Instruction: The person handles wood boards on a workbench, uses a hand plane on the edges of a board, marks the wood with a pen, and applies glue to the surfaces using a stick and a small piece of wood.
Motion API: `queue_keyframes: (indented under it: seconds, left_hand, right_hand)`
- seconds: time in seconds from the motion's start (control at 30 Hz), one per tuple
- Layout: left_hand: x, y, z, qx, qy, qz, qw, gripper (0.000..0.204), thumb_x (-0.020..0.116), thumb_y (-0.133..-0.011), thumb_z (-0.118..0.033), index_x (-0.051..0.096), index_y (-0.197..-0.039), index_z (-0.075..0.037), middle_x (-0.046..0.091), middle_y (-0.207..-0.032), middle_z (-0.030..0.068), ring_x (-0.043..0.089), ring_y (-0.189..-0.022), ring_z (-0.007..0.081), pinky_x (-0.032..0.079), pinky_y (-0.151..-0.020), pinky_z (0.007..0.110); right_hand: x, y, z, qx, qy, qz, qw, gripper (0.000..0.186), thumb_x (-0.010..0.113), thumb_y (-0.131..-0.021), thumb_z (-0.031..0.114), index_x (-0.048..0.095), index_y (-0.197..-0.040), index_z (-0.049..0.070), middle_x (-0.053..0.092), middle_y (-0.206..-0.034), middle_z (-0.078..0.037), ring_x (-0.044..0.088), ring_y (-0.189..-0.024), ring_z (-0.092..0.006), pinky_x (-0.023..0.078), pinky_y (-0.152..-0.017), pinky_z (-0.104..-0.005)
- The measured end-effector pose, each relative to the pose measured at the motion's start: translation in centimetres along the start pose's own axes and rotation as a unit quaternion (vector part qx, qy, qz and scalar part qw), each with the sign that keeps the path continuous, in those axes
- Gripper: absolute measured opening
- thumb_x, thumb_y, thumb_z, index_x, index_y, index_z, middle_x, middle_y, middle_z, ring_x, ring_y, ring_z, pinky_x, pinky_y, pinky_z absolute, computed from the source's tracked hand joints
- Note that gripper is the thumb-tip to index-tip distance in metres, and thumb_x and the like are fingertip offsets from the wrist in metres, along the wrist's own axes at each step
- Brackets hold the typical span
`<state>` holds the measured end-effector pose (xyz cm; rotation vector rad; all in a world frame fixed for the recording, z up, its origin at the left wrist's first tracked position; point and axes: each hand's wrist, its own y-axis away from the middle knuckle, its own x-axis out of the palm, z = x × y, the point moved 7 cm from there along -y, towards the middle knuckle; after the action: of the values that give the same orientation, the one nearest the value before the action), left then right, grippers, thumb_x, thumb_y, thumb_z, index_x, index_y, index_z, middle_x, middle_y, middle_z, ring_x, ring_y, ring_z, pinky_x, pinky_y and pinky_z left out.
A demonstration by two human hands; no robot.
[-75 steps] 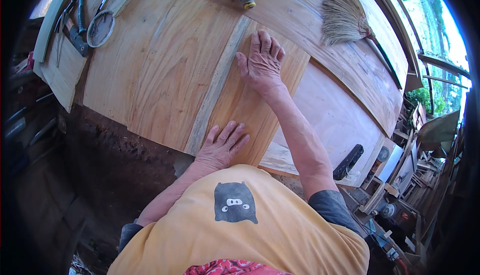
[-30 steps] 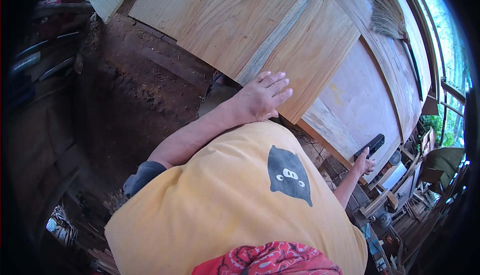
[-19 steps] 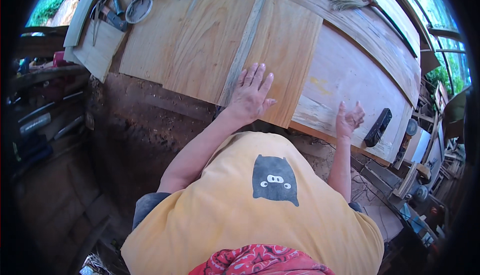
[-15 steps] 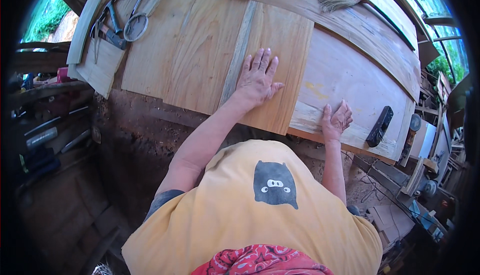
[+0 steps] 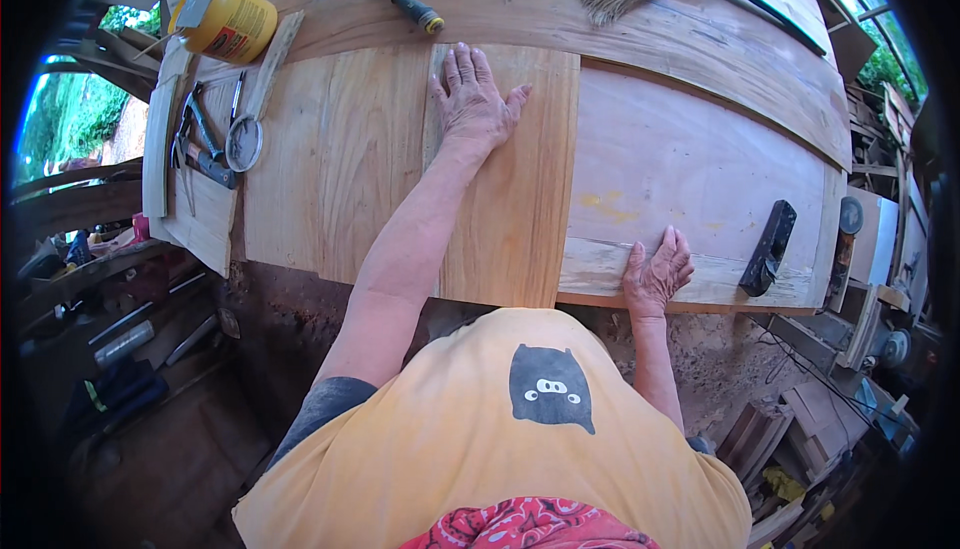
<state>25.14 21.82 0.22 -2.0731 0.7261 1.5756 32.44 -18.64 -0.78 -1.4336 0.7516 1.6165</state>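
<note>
Brown wooden panel [image 5: 520, 189]: flat, right of light boards [image 5: 350, 149] and seemingly level with them.
Left hand [image 5: 472, 109]: palm down on far part of panel, fingers extended, thumb apart, clamped on nothing.
Right hand [image 5: 658, 277]: right of panel, at near edge of pale sheet [image 5: 680, 159]; fingers loosely bent, thumb apart, nothing held; pressure, cannot tell.
Dark-handled tool [image 5: 412, 9]: beyond panel.
Black tool [image 5: 770, 249]: well right of panel.
Progress, by judgement: panel and boards already side by side; pale sheet right of panel left uncovered; fastening, cannot tell.
</note>
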Motion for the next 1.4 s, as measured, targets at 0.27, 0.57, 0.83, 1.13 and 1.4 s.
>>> queue_keyframes:
  seconds: [0.27,0.57,0.83,1.13,1.4]
  left_hand:
    - [0.4,-1.2,0.8,-0.029,-0.001,-0.048,0.998,0.098,0.046,-0.1,-0.064,0.018,-0.161,0.009,0.015,-0.169,0.0298,0.01,-0.159,0.043,0.007,-0.126,0.062]
    - [1.2,2.3,-2.6,0.089,-0.04,0.01,0.995,0.087,0.046,-0.102,-0.06,0.026,-0.161,0.001,0.02,-0.17,0.0245,0.012,-0.159,0.041,0.009,-0.125,0.064]
    - [0.5,0.0,-2.4,0.095,-0.022,0.0,0.995,0.088,0.048,-0.1,-0.063,0.029,-0.162,-0.003,0.02,-0.17,0.0219,0.012,-0.16,0.0372,0.01,-0.125,0.063]
    - [1.4,-0.8,-1.6,0.089,-0.04,-0.012,0.995,0.084,0.043,-0.102,-0.063,0.03,-0.162,-0.006,0.022,-0.171,0.0182,0.015,-0.16,0.0341,0.012,-0.127,0.057]
    - [-0.2,4.1,2.9,0.1,-0.036,-0.003,0.994,0.083,0.045,-0.102,-0.061,0.031,-0.161,-0.005,0.022,-0.171,0.0197,0.015,-0.159,0.0358,0.012,-0.127,0.058]
  right_hand:
    - [-0.3,-0.1,0.1,-0.007,-0.012,-0.012,1.0,0.072,0.07,-0.091,0.038,0.044,-0.15,0.006,0.041,-0.149,-0.015,0.037,-0.132,-0.0378,0.029,-0.11,-0.0533]
    - [-0.4,-0.4,0.4,-0.016,0.002,-0.026,1.0,0.072,0.069,-0.09,0.037,0.044,-0.149,0.005,0.042,-0.148,-0.016,0.039,-0.129,-0.0378,0.032,-0.106,-0.0541]
    - [-0.6,-0.1,0.6,-0.023,0.008,-0.037,0.999,0.072,0.07,-0.089,0.037,0.045,-0.148,0.004,0.045,-0.145,-0.017,0.04,-0.128,-0.0377,0.032,-0.106,-0.0538]
    - [-1.2,-0.5,0.6,-0.022,-0.015,-0.052,0.998,0.071,0.071,-0.088,0.038,0.046,-0.146,0.004,0.045,-0.143,-0.016,0.04,-0.129,-0.0373,0.031,-0.107,-0.0537]
    - [-1.2,-0.5,1.0,-0.026,-0.031,-0.056,0.998,0.07,0.072,-0.088,0.036,0.047,-0.145,0.006,0.045,-0.144,-0.016,0.04,-0.13,-0.0375,0.031,-0.107,-0.0549]
